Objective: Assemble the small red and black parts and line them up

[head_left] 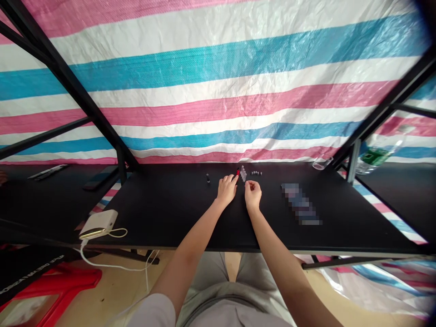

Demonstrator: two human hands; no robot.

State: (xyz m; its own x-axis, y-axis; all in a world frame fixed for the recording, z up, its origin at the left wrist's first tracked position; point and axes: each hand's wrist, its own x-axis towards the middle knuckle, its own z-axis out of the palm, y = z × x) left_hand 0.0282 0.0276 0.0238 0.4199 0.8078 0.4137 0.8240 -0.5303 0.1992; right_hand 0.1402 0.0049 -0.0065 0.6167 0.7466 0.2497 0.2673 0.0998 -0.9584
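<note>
A red-and-black cylinder (237,172) is touched by the left hand (227,189); neither hand's grip can be told. Clear tubes (243,173) could be scattered if brushed by the right hand (252,194).

2 arms (191,243) outstretched; left grip (227,189) palm-down, right grip (252,195) curled.

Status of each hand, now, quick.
Left hand: fingertips at the red piece; grip cannot be told.
Right hand: curled, near the clear pieces; whether it holds anything cannot be told.
</note>
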